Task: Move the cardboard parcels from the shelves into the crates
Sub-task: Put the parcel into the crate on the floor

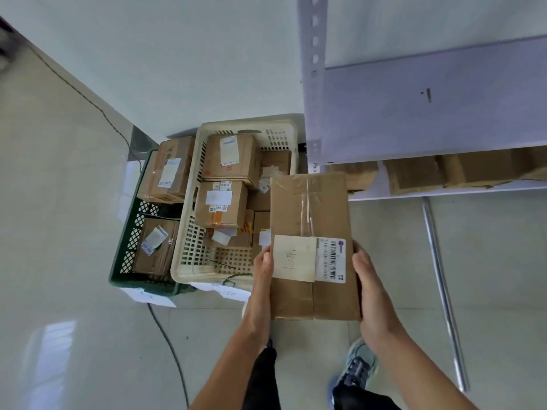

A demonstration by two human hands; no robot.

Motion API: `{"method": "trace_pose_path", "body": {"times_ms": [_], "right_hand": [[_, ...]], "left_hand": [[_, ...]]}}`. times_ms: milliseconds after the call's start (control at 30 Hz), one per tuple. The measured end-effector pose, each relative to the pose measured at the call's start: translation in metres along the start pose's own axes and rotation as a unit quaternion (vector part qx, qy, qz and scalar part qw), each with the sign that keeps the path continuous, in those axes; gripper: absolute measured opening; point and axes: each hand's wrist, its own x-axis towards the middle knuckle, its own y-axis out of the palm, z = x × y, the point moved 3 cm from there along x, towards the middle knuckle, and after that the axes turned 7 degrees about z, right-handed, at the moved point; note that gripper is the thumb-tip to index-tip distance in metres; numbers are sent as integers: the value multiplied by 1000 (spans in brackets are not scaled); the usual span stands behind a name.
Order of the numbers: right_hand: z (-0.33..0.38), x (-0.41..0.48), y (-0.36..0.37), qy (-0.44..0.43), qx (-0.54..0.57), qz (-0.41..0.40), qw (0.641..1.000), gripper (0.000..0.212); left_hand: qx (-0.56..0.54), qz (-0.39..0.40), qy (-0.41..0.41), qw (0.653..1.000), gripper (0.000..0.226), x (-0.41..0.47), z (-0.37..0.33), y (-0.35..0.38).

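Note:
A long flat cardboard parcel (310, 220) with a handwritten note and a barcode label hangs in the air between my hands. My left hand (263, 270) grips its left edge and my right hand (365, 279) grips its right edge. The parcel's far end overlaps the right side of a cream crate (189, 261) on the floor, which holds several parcels. To its left stands a green crate (124, 261) with two parcels inside. On the lower board of the white shelf (414, 113) at the right lie more parcels (414, 176).
The shelf's slotted upright (313, 84) stands just right of the cream crate. A metal shelf leg (444, 291) runs down at the right. A black cable (171, 350) and paper sheets (151, 297) lie on the tiled floor in front of the crates. My shoe (355, 368) is below the parcel.

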Motion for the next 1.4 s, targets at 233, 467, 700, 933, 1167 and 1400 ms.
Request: {"method": "trace_pose_path", "body": {"times_ms": [233, 467, 700, 933, 1167, 1400], "right_hand": [[-41, 117, 80, 116, -72, -7, 991, 42], [-78, 242, 112, 183, -99, -86, 974, 58], [-98, 330, 121, 134, -67, -185, 971, 40], [-122, 388, 123, 83, -33, -215, 972, 59], [-132, 433, 111, 67, -12, -232, 970, 71], [-136, 465, 112, 46, 11, -255, 966, 53]], "left_hand": [[20, -47, -34, 998, 99, 89, -7, -109], [89, 36, -145, 985, 111, 222, 4, -181], [108, 69, -205, 970, 82, 321, 3, -207], [99, 83, -169, 977, 78, 394, 11, -202], [48, 44, -134, 989, 68, 431, 33, -199], [-16, -7, -164, 986, 74, 446, 49, -189]]}}
